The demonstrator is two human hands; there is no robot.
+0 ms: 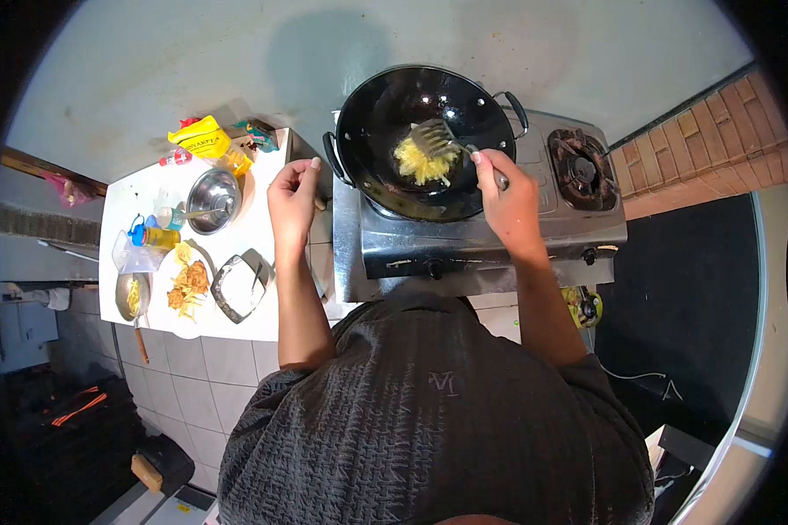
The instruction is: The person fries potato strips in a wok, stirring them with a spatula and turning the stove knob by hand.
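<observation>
Fried food lies on the white surface left of the wok, with a metal bowl nearer the wok. Just beside the wok's left handle, the left hand has loosely curled fingers; whether they meet, I can't tell. Yellow shreds sit inside the wok, a slotted spatula at them, gripped by the right hand's fingers. Right of the wok is a burner.

The wok fills the left of the stove, its left handle just beside the left hand. A hand could pass between that hand and the metal bowl; the right hand and spatula obstruct the wok's near right edge.
</observation>
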